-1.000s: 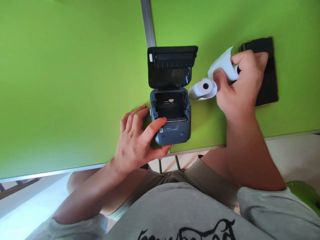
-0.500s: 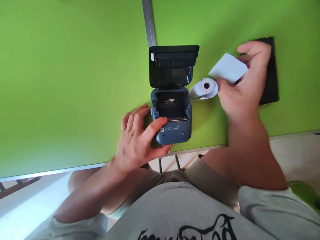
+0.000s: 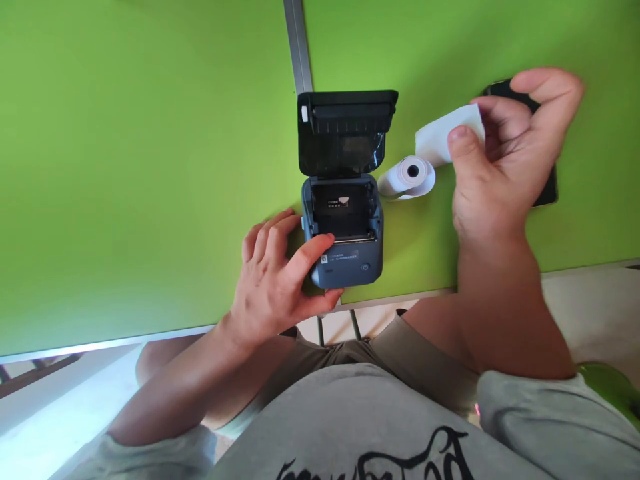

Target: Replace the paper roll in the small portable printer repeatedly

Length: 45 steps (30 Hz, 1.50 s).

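Observation:
A small blue-grey label printer (image 3: 345, 261) sits near the table's front edge with its black lid (image 3: 345, 133) swung up. Its paper bay shows no roll inside. My left hand (image 3: 273, 270) grips the printer's lower left side, thumb across the front of the bay. Just right of the printer, a white paper roll (image 3: 404, 177) rests on the table, its dark core hole facing me. My right hand (image 3: 510, 147) pinches a flat piece of white paper (image 3: 435, 139) between thumb and fingers, behind the roll. Whether this paper joins the roll, I cannot tell.
A dark phone-like slab (image 3: 547, 190) lies on the green table (image 3: 150, 147), partly hidden beneath my right hand. A grey strip (image 3: 299, 47) runs along the table behind the printer. The table's front edge (image 3: 175, 333) passes close to my lap.
My right hand has shifted right and its thumb has moved up onto the paper's face. The paper has turned and shifted slightly left. My left hand, printer and roll stay put.

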Motion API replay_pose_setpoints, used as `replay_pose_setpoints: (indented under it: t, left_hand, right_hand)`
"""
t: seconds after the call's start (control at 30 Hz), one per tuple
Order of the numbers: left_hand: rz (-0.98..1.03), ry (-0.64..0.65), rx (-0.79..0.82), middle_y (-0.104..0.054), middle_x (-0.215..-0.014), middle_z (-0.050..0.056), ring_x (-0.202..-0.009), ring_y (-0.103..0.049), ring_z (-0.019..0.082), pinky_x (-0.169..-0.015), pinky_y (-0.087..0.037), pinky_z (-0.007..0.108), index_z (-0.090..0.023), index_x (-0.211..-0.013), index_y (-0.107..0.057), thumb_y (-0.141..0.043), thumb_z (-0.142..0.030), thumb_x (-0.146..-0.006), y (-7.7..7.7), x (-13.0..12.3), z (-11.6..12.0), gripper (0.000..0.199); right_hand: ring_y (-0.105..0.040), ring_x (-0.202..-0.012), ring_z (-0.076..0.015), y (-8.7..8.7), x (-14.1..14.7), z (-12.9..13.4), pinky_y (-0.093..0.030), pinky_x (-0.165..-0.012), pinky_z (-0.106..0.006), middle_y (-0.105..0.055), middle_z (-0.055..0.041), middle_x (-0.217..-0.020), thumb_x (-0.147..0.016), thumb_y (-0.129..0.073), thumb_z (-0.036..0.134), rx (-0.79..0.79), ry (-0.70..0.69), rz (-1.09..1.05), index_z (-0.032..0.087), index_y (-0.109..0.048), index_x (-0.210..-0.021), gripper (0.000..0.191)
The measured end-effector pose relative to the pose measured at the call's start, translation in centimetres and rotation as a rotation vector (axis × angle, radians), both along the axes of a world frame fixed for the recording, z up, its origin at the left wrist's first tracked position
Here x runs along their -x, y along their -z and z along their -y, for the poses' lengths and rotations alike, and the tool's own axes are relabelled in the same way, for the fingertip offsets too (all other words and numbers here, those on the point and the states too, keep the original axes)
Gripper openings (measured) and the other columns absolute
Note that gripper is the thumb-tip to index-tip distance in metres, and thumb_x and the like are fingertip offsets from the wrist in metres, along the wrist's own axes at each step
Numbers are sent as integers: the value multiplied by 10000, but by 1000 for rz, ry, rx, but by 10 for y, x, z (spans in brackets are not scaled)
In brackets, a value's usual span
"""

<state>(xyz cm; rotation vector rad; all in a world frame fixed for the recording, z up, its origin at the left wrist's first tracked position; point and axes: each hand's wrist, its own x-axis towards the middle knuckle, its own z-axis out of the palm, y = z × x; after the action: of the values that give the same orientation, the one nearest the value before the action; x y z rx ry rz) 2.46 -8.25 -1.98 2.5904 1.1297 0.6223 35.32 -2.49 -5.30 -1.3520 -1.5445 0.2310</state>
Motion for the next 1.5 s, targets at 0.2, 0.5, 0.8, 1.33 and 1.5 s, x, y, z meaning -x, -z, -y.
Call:
replay_pose_setpoints:
  t: [0.2, 0.5, 0.8, 1.33, 1.5]
  left_hand:
    - [-5, 12, -11, -572, -1350, 208, -1334, -567, 409, -1035, -474, 557, -275, -1426, -454, -688, -574, -887, -1, 1, 0, 659]
    - [7, -6, 9, -571, -1383, 172, -1358, -556, 387, -1071, -447, 543, -319, -1444, -442, -721, -563, -862, 0, 1, 1, 690]
    - [11, 4, 4, -572, -1377, 179, -1349, -558, 388, -1060, -457, 546, -302, -1432, -464, -714, -552, -867, 0, 0, 0, 666]
    - [-10, 16, -26, -574, -1345, 203, -1327, -578, 406, -1034, -479, 549, -270, -1423, -453, -680, -563, -892, -1, 0, -1, 648]
    - [-6, 13, -22, -576, -1343, 202, -1325, -573, 406, -1037, -473, 546, -271, -1423, -457, -671, -584, -899, 0, 0, 0, 647]
  right_hand:
    - [-679, -1094, -189, -12, 12, 3, -572, -917, -426, -569, -27, -1248, -850, -659, 262, -149, 35, 74, 311, -513, -1321, 496]
    - [-667, -1196, -222, -13, 15, 5, -575, -970, -445, -606, -42, -1277, -756, -658, 85, -34, 16, 101, 298, -489, -1309, 616]
    - [-676, -988, -175, -9, 19, 7, -555, -758, -336, -527, -7, -1044, -775, -622, 141, 109, 113, 22, 284, -447, -1246, 522]
    - [-610, -814, -139, -14, 22, 6, -515, -705, -322, -604, -32, -1088, -714, -573, 133, 105, 185, -27, 252, -536, -1193, 495]
    - [-574, -603, -104, -12, 7, -4, -375, -447, -237, -561, -21, -929, -720, -407, 253, 47, 236, -563, 249, -579, -1063, 384]
